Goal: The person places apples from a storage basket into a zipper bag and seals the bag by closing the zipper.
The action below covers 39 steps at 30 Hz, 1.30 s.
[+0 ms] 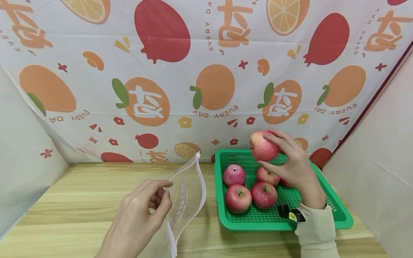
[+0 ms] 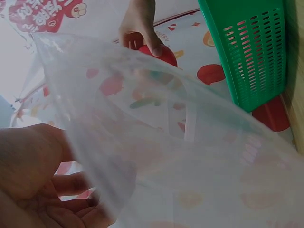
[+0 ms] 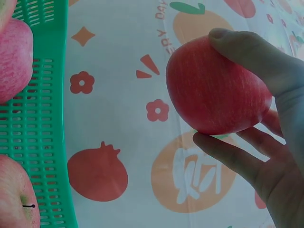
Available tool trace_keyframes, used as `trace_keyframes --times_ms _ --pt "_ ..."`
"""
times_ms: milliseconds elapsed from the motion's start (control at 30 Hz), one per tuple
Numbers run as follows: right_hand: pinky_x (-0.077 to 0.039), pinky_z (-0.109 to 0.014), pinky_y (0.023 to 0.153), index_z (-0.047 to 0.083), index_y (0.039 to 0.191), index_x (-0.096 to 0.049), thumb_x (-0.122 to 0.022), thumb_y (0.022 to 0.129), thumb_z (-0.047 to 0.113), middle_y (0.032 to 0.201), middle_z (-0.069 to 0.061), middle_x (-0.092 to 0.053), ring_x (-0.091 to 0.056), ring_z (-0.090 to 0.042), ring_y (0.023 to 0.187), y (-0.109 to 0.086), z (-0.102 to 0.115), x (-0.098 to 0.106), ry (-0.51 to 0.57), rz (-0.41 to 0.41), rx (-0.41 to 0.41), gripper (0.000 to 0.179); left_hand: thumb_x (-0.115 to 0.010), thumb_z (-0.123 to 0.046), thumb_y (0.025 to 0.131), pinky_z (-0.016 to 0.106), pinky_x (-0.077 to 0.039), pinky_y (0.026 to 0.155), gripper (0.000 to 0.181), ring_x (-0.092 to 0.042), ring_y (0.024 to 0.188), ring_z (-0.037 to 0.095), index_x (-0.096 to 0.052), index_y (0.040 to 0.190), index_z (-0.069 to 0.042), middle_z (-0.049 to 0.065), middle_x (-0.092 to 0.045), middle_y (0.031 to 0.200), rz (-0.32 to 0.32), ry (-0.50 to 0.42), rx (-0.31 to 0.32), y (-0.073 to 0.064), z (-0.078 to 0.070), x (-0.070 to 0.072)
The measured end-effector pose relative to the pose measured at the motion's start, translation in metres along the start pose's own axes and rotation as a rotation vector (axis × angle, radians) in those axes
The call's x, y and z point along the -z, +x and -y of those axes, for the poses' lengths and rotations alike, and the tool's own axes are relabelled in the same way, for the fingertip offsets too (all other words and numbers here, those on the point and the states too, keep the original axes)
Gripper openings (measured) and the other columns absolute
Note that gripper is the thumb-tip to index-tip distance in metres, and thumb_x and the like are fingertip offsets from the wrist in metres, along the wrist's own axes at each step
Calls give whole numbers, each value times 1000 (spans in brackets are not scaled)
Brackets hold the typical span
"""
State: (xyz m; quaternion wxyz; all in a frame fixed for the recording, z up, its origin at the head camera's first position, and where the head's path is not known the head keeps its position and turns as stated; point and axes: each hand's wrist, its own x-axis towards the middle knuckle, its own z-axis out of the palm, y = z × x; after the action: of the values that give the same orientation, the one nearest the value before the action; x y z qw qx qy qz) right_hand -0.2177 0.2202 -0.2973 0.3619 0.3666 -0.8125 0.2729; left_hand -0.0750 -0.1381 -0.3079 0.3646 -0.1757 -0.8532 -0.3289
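My right hand [image 1: 295,166] grips a red apple [image 1: 264,146] between thumb and fingers, above the back of a green basket [image 1: 222,224]. The same apple [image 3: 216,88] fills much of the right wrist view. Below it in the basket are several more apples, among them one with its stem up [image 1: 238,199]. To the left, my left hand [image 1: 138,211] pinches the edge of a clear zip bag [image 1: 185,200] with a white zip strip, its mouth spread apart. In the left wrist view, the bag [image 2: 156,142] covers part of the left fingers.
The basket and bag are on a wooden table [image 1: 87,200]. A fruit-printed cloth [image 1: 180,79] hangs behind it, with pale walls on both sides. A small black thing [image 1: 283,211] shows at my right wrist, over the basket.
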Motion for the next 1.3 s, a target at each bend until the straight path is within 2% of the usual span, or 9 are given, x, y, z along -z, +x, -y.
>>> trace_keyframes --times_ms 100,200,267,900,1300 --pt "-43 -6 99 10 137 -62 -94 73 21 143 -14 -56 -59 -29 121 2 3 -1 15 -14 40 72 -68 15 77 6 -48 61 29 -53 67 -6 -72 96 -7 -17 -57 79 -5 -6 -1 0 0 0" --pt "-44 -8 99 8 136 -63 -81 86 42 143 -15 -56 -60 -29 120 4 7 -2 40 -21 77 64 -68 15 77 6 -48 61 30 -53 67 -6 -72 96 -7 -17 -57 79 -11 -17 -6 0 0 0" --pt "-46 -9 99 7 135 -63 -72 90 50 142 -17 -56 -60 -29 120 5 10 -3 57 -27 102 64 -67 16 76 6 -48 61 31 -53 68 -6 -72 96 -7 -17 -57 79 -15 -23 -11 0 0 0" --pt "-49 -16 100 2 128 -65 -72 94 43 138 -21 -58 -60 -31 121 16 51 -4 110 -38 250 54 -67 17 76 6 -48 60 31 -54 67 -5 -72 96 -7 -17 -57 79 -24 -38 -16 0 1 0" --pt "-51 -17 98 3 126 -65 -69 95 45 136 -21 -59 -62 -29 116 12 74 -7 98 -28 277 52 -69 16 76 6 -48 60 30 -55 67 -5 -72 97 -6 -14 -59 80 -30 -25 -28 1 1 1"
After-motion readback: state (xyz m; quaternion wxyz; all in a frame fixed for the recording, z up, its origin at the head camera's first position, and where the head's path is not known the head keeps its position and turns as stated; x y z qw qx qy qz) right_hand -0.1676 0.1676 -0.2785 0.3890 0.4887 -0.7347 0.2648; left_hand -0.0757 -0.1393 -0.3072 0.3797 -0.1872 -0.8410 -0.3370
